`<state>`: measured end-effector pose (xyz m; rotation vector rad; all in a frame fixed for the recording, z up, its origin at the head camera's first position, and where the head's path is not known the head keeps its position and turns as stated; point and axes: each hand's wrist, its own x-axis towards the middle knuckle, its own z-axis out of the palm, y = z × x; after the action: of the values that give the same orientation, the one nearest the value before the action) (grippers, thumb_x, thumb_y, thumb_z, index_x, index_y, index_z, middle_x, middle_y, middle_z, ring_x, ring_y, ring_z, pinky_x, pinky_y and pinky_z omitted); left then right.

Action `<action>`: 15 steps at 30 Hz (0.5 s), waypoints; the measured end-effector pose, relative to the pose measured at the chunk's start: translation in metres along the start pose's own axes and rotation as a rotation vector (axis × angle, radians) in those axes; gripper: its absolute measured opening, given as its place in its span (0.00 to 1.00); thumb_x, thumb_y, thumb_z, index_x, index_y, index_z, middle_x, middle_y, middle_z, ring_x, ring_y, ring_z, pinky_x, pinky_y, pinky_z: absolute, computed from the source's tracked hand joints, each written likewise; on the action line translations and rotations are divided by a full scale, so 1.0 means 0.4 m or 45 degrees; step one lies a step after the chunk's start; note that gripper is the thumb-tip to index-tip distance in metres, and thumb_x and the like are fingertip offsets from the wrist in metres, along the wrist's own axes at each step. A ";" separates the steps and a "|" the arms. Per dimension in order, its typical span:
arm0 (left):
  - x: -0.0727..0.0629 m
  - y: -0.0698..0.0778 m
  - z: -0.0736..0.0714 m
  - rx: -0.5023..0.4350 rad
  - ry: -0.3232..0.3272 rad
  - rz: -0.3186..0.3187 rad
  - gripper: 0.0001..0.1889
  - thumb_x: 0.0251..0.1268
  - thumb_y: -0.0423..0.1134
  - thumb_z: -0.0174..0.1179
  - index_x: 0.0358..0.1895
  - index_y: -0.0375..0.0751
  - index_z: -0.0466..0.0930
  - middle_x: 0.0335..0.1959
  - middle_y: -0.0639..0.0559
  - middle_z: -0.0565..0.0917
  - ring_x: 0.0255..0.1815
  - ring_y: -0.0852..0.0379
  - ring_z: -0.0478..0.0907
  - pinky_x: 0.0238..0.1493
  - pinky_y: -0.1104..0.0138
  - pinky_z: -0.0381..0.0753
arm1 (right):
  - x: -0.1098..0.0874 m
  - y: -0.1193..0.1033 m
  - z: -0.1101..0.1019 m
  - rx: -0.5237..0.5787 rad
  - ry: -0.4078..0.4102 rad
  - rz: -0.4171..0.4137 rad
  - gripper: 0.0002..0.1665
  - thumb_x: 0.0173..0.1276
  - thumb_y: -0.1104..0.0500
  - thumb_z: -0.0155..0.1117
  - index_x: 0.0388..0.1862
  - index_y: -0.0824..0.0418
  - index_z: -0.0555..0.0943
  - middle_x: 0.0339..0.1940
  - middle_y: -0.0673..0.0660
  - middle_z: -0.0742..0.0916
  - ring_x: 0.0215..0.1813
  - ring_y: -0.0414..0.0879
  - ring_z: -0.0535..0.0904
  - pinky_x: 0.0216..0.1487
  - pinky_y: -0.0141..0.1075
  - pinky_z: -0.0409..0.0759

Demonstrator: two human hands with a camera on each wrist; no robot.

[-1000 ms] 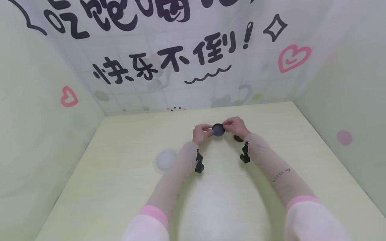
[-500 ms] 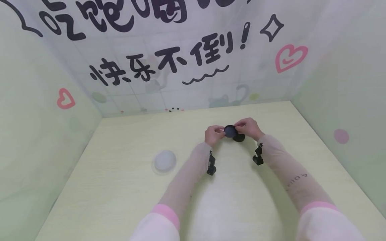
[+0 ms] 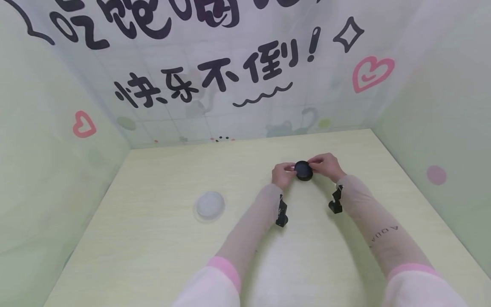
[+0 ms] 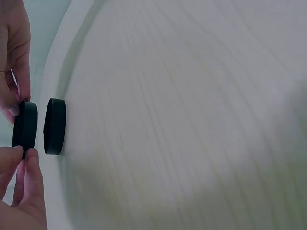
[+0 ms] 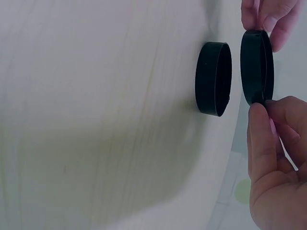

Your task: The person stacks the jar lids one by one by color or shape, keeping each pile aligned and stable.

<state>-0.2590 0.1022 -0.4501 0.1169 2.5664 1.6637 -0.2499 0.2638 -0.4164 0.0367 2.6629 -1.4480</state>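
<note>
Surface: pale yellow table, patterned wall behind.
Left hand: fingertips pinch black round lid at its left edge.
Right hand: fingertips pinch the same lid's right edge.
Lid: right of frame centre, held just above black round base on the table.
Left of centre: white round dish.

Two black round lids; one white dish; two hands.
</note>
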 end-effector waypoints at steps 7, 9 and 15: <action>-0.001 0.005 0.015 0.000 0.020 -0.075 0.14 0.50 0.30 0.61 0.42 0.44 0.82 0.31 0.51 0.82 0.38 0.56 0.77 0.45 0.67 0.72 | 0.007 0.005 0.000 0.047 0.014 0.068 0.16 0.61 0.69 0.54 0.48 0.76 0.74 0.47 0.73 0.77 0.45 0.56 0.78 0.39 0.31 0.78; -0.001 0.007 0.018 -0.011 0.017 -0.098 0.13 0.51 0.30 0.61 0.42 0.45 0.82 0.31 0.52 0.82 0.38 0.56 0.77 0.45 0.67 0.72 | 0.007 0.008 -0.001 0.050 0.017 0.083 0.16 0.62 0.68 0.54 0.48 0.75 0.74 0.47 0.73 0.78 0.45 0.57 0.78 0.40 0.32 0.78; -0.005 0.013 0.028 -0.024 0.011 -0.149 0.13 0.51 0.30 0.61 0.42 0.45 0.82 0.31 0.53 0.82 0.38 0.57 0.76 0.46 0.66 0.71 | 0.006 0.026 -0.001 0.041 0.024 0.101 0.16 0.62 0.68 0.55 0.48 0.75 0.74 0.48 0.73 0.77 0.44 0.54 0.79 0.39 0.30 0.78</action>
<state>-0.2555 0.1143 -0.4499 -0.0413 2.5102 1.6497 -0.2516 0.2696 -0.4251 0.1573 2.6206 -1.4733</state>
